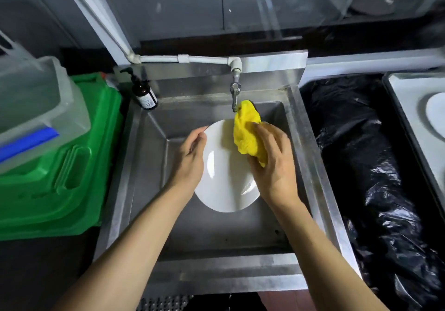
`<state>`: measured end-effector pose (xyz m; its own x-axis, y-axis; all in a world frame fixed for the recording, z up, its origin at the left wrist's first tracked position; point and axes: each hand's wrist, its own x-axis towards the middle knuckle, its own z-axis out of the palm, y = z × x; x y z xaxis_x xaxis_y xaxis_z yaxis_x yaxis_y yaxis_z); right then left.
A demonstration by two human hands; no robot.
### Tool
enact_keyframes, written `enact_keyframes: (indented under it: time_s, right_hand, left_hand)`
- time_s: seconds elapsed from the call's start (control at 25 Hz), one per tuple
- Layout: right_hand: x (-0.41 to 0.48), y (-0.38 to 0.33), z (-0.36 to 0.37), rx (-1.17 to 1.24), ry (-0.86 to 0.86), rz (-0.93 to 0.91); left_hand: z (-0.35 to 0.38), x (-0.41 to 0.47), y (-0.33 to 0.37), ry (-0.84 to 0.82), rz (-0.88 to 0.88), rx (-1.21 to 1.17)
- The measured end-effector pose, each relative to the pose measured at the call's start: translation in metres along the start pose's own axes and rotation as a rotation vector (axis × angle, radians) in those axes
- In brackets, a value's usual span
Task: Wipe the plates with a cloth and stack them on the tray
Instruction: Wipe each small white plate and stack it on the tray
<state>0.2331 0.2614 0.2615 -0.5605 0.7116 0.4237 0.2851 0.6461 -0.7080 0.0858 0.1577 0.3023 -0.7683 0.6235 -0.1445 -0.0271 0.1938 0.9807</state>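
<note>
Over the steel sink (134, 166) a white plate (224, 178) is held tilted. My left hand (190, 156) grips its left rim, thumb on the upper edge. A bunched yellow cloth (248, 130) lies against the plate's upper right part, and my right hand (272, 163) is closed on that cloth, covering the plate's right edge. At the far right a grey tray (409, 108) holds another white plate (437, 115), cut off by the frame.
A tap (234, 93) hangs just above the cloth. A brown pump bottle (144, 91) stands at the sink's back left corner. Left of the sink is a green bin (55, 178) with a clear box (36, 108) on it. A black bin bag (366, 166) fills the right.
</note>
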Motion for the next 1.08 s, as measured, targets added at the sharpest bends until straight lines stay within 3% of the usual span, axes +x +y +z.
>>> enact_keyframes:
  time_s: [0.28, 0.52, 0.8, 0.96, 1.08]
  right_hand:
    - [0.034, -0.046, 0.018, 0.16, -0.069, -0.08]
    - [-0.006, -0.078, 0.037, 0.192, -0.227, -0.205]
    - [0.06, -0.082, 0.029, 0.311, 0.025, -0.002]
    - [0.037, -0.104, 0.048, 0.491, -0.184, -0.047]
    - [0.032, -0.105, 0.049, 0.431, -0.179, -0.114]
  left_hand:
    - [-0.007, 0.004, 0.049, 0.062, -0.009, -0.103]
    - [-0.026, 0.017, 0.071, 0.158, -0.014, -0.082]
    - [-0.031, 0.013, 0.071, 0.153, 0.006, -0.137]
    - [-0.029, 0.012, 0.086, 0.198, -0.037, -0.155]
    - [-0.034, 0.01, 0.083, 0.212, -0.033, -0.163]
